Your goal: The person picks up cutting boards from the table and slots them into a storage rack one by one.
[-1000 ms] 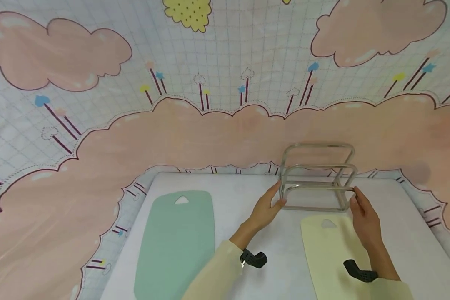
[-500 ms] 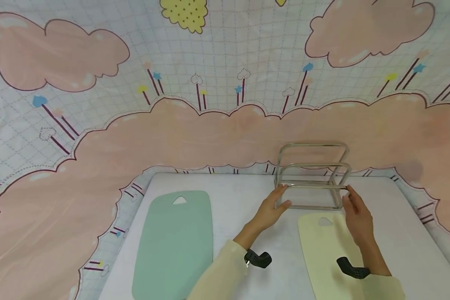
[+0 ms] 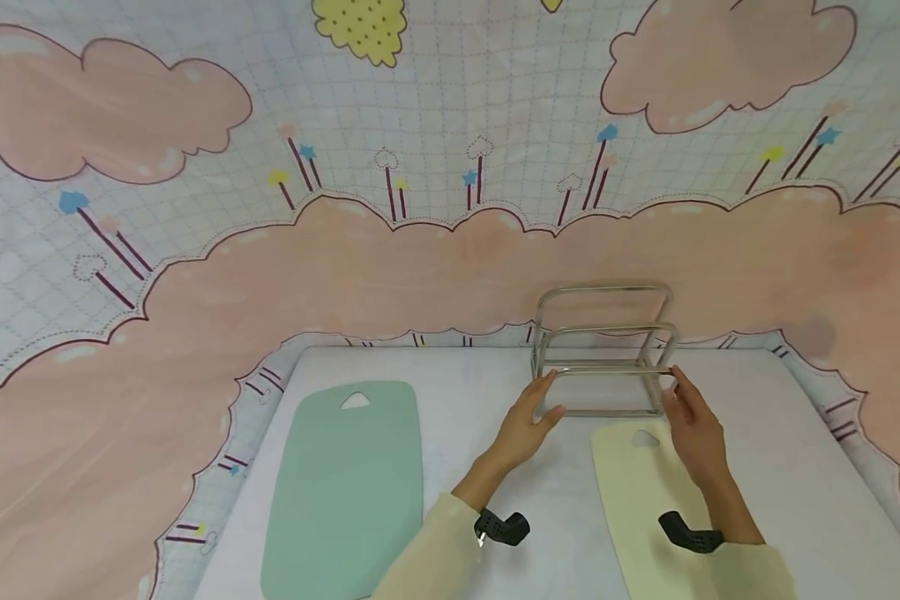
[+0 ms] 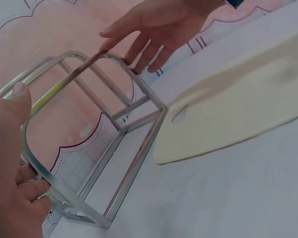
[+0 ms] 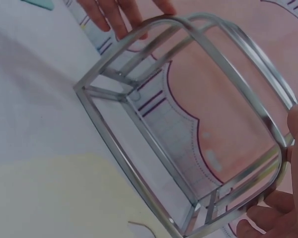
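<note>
A silver metal rack (image 3: 615, 371) with several rounded upright loops stands at the back right of the white table. My left hand (image 3: 521, 433) grips the left side of its near loop; in the left wrist view the thumb lies over the top bar (image 4: 64, 84) and fingertips curl at the side. At the right corner of that loop, my right hand (image 3: 697, 429) holds the frame, its fingers (image 5: 263, 215) bent around the bar in the right wrist view. No board sits in the rack.
A pale yellow cutting board (image 3: 622, 492) lies in front of the rack, partly under my right forearm. Off to the left lies a larger green cutting board (image 3: 345, 500). A printed cloud-pattern cloth (image 3: 450, 275) hangs behind the table (image 3: 480, 367).
The rack has shifted a little to the left on the table, with both hands moving along with it. Neither cutting board has moved on the table; the head view has turned slightly.
</note>
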The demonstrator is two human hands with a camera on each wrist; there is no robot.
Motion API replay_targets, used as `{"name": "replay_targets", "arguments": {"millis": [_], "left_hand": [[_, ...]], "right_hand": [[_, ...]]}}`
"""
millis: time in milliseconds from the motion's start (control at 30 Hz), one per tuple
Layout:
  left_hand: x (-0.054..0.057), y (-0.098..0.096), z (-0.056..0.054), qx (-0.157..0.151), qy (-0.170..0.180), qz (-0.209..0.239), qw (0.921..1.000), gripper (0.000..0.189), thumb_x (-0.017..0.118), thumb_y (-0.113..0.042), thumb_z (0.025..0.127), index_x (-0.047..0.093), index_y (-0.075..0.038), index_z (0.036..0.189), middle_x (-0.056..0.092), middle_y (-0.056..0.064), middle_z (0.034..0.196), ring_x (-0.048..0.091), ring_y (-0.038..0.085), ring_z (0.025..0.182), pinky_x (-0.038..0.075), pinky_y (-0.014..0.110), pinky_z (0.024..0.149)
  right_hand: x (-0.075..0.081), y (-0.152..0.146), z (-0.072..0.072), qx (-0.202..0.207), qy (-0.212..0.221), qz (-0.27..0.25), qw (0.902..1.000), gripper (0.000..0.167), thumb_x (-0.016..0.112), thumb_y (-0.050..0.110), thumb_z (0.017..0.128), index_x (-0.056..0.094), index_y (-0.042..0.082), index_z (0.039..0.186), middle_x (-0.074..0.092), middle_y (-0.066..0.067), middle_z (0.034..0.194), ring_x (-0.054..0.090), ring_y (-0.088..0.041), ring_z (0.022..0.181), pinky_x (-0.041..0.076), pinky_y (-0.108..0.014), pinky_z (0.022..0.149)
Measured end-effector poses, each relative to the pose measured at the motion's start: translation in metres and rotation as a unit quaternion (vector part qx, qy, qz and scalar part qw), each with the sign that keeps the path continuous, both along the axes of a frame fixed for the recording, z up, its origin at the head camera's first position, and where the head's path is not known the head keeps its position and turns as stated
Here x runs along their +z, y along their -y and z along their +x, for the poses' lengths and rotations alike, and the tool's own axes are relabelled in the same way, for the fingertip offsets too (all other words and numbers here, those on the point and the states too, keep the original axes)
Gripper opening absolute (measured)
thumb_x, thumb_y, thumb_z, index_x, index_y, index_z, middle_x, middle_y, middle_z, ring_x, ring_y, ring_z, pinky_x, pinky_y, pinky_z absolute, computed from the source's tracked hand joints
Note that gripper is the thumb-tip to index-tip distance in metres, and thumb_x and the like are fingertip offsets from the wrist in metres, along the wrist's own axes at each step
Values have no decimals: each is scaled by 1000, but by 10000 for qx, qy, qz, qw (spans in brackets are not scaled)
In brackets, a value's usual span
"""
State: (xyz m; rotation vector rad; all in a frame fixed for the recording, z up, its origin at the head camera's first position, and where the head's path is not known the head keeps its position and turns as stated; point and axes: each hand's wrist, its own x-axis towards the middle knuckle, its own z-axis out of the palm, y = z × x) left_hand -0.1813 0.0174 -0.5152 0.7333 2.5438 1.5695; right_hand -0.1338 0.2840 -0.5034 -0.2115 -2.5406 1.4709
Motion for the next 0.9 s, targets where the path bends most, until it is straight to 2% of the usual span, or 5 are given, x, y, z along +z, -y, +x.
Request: {"name": "replay_targets", "arguments": {"millis": [233, 633, 767, 900], "left_hand": [[-2, 10, 10, 140, 140, 233, 9995, 59, 50, -37, 100, 26, -23, 153, 27, 13, 153, 28, 35, 137, 31, 58, 104], [-1, 21, 14, 251, -10, 277, 9993, 60, 50, -41, 98, 29, -22, 152, 29, 18, 151, 31, 38, 135, 32, 60, 102], [-2, 24, 14, 342, -76, 229, 9991, 60, 49, -40, 99, 28, -22, 152, 30, 18, 151, 31, 37, 135, 32, 59, 103], [-3, 28, 18, 356, -77, 281, 9989, 59, 49, -35, 100, 28, -17, 152, 31, 16, 151, 31, 37, 136, 31, 59, 104]], "right_hand": [[-6, 12, 1, 77, 89, -230, 9997, 56, 39, 42, 102, 16, 35, 153, 22, -19, 154, 28, -46, 134, 30, -69, 96], [-7, 21, -2, 169, -7, -451, 9988, 55, 43, 38, 102, 21, 34, 153, 21, -12, 155, 27, -39, 137, 32, -63, 99], [-7, 23, -4, 221, -47, -380, 9990, 54, 42, 39, 102, 22, 35, 152, 22, -14, 154, 29, -39, 136, 34, -62, 98], [-9, 28, -1, 285, 44, -378, 9989, 55, 41, 42, 102, 21, 35, 152, 22, -16, 154, 29, -42, 135, 35, -62, 97]]}}
